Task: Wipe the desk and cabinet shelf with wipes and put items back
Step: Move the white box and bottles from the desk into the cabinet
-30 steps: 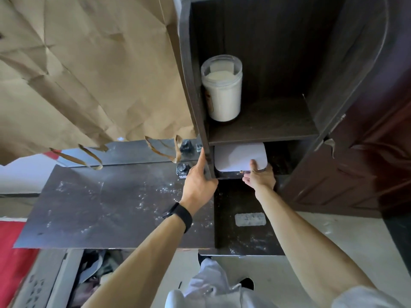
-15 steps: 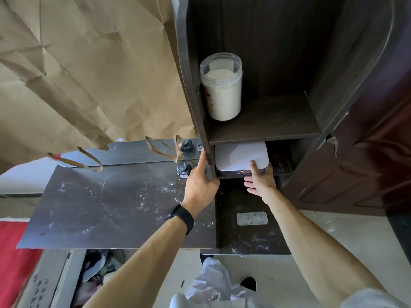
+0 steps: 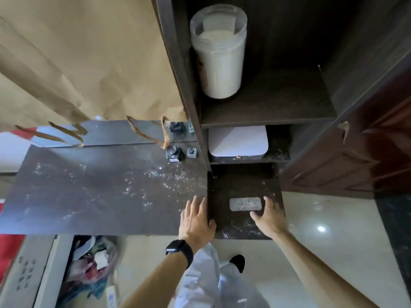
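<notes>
- Reaching for the grey packet [image 3: 245, 204] looks like the step in hand; it lies flat on a dark, gritty board [image 3: 242, 228], and I take it for the wipes, though its blurred face shows no label
- The right hand [image 3: 270, 218] is just right of the packet, fingers [image 3: 268, 202] apart and loosely bent, clamped on nothing, thumb aimed at the packet's near right corner
- The left hand [image 3: 195, 221] is just left of the packet, over the near corner of the desk [image 3: 100, 187], fingers straight and slightly apart, holding nothing; whether it presses down or only hovers I cannot tell
- To do this well, pinch the packet by its short ends or work the thumb under its near long edge, then lift it clear instead of dragging it through the grit
- White specks cover the desk left of the packet, thickest on the side nearest it, so the wiping there looks not yet done
- The cabinet shelf [image 3: 266, 107] is beyond and above the packet, with a white jar [image 3: 219, 54] at its left; a flat white box [image 3: 238, 141] sits on the lower shelf between
- Two small dark objects [image 3: 175, 152] beyond and left of the packet are too small to name, the shelf's back is lost in shadow, and brown paper [image 3: 77, 63] hides whatever stands behind it
</notes>
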### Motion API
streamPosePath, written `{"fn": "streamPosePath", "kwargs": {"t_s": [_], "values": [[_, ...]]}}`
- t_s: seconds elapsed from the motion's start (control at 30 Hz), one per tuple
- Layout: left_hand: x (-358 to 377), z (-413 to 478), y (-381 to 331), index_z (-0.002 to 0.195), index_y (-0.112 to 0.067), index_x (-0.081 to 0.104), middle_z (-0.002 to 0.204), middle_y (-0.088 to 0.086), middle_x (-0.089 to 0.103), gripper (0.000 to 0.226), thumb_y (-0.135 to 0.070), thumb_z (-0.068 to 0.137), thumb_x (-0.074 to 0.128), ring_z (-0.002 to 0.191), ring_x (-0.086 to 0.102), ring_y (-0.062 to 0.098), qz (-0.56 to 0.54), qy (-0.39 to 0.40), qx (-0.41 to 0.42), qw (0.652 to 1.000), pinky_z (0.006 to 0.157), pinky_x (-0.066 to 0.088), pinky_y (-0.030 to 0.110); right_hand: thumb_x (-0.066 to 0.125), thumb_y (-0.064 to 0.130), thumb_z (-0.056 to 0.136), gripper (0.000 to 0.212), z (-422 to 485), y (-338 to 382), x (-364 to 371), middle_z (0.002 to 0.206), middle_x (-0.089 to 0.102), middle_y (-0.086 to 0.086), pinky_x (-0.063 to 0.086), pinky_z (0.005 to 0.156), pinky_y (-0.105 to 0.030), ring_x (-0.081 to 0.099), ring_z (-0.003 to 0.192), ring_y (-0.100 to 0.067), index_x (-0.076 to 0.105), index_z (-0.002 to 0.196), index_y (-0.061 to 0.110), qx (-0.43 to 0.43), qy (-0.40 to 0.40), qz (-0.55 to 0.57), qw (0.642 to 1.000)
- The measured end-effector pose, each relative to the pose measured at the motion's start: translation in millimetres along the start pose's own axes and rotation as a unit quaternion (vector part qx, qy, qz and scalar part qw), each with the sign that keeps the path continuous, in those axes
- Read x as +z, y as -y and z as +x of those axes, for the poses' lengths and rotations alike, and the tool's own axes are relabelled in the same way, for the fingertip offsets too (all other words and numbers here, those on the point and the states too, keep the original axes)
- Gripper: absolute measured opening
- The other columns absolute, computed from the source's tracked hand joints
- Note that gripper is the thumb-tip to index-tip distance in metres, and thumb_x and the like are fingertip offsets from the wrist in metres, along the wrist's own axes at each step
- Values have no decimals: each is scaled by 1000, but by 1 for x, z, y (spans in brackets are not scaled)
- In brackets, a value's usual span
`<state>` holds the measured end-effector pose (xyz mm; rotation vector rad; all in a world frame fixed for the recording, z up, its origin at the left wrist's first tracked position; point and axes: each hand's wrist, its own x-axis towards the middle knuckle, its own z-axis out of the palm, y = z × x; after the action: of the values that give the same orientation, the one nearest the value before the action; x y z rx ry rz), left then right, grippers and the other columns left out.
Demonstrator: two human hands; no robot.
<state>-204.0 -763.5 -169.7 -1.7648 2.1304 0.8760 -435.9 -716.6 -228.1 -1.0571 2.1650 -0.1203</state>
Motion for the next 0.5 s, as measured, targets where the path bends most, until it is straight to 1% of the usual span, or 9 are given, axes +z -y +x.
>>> {"fn": "streamPosePath", "kwargs": {"t_s": [0.07,0.13,0.2,0.27,0.37,0.43,0.5], "values": [[20,-5,7,161,-23,2,168,8,-5,80,-41,97,46,154,-4,32,40,18,-15,999,125,7,50,59,48,89,73,7,-10,13,152,35,-7,35,110,-42,35,137,-30,29,147,17,-28,20,-105,994],[36,-8,13,160,-24,-3,168,5,-9,82,-45,97,44,155,-4,31,76,12,-16,997,124,9,53,59,44,90,73,26,-13,25,157,26,-6,36,109,-44,30,140,-33,24,149,18,-57,34,-159,985],[48,-9,21,160,-25,-2,169,4,-6,82,-48,96,43,155,0,30,99,-8,-14,995,123,13,53,62,41,90,78,45,-10,37,160,16,-6,35,109,-46,25,141,-34,19,152,20,-83,50,-207,974],[55,-8,24,161,-26,9,169,5,6,81,-47,93,47,153,10,31,96,-34,-16,995,121,18,53,65,39,87,83,61,-7,48,159,14,-8,36,107,-46,25,140,-33,17,153,22,-115,56,-253,959],[60,-4,24,154,-21,36,162,10,31,77,-48,85,55,145,34,35,88,-84,-12,993,115,33,52,65,39,87,77,77,-8,61,151,26,-8,42,101,-43,33,131,-31,25,151,23,-161,42,-297,940],[63,-2,24,151,-19,40,159,11,36,75,-49,84,54,142,38,36,82,-94,-13,992,114,36,52,63,36,89,67,80,-9,66,140,38,-8,46,96,-41,41,122,-28,34,148,18,-198,23,-336,921],[62,-1,24,151,-18,41,159,12,36,75,-50,84,52,141,38,36,79,-94,-17,992,113,36,53,60,33,92,57,79,-8,66,130,46,-8,48,93,-40,46,116,-28,42,142,13,-219,18,-367,904]]}}
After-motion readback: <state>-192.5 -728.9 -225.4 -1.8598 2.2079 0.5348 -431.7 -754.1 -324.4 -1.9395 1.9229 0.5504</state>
